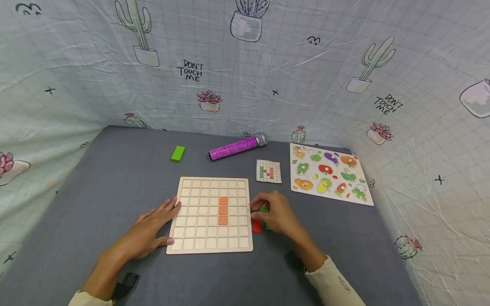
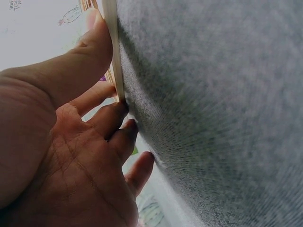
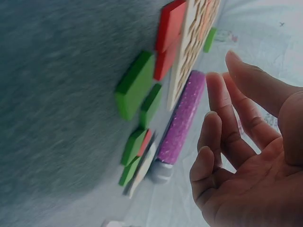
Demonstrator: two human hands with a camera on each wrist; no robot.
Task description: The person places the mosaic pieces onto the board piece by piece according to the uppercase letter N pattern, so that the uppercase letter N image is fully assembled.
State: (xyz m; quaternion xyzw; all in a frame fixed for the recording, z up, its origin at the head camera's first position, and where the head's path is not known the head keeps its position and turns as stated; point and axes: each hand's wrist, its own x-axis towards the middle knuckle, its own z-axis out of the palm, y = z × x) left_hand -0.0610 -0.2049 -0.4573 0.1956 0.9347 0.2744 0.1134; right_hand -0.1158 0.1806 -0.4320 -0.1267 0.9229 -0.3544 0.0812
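A pale wooden grid board (image 1: 199, 233) lies on the grey table, with three orange squares (image 1: 223, 210) in one column. My left hand (image 1: 143, 233) rests at the board's left edge, fingers extended, thumb and fingertips touching the rim. Off the right edge, my right hand (image 1: 278, 212) hovers over red tiles (image 1: 257, 226) and green tiles (image 1: 269, 226), which it partly hides in the head view. Thumb and fingers are bent loosely, with nothing between them in the right wrist view. There, a green tile (image 3: 135, 87) and a red tile (image 3: 170, 23) lie below the hand.
A small pattern card (image 1: 268, 171) sits behind the right hand. Farther back are a purple glittery microphone (image 1: 237, 148) and a single green block (image 1: 178, 154). A vegetable puzzle board (image 1: 331, 174) lies at the right, near the printed cloth wall (image 1: 245, 76).
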